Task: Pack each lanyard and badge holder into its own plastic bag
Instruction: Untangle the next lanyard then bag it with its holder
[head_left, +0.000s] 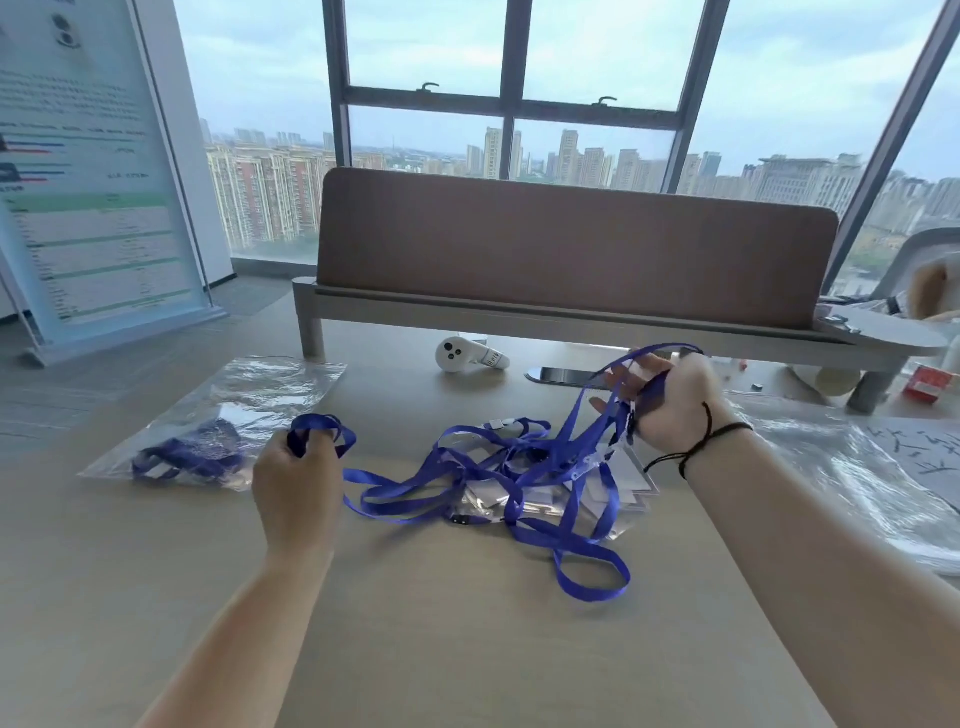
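Your left hand (296, 483) pinches one loop of blue lanyard (322, 431) low while your right hand (670, 400) grips its other strands high, probably to draw it free of the tangled pile (519, 483) lying between them on the table (415, 623).

Your left hand (296, 480) hides its own fingertips, so you can't see how they grip the lanyard loop (322, 432). The poster (88, 171) text is too blurred to read. The plastic sheet (852, 467) and red box (930, 382) run off the right edge.
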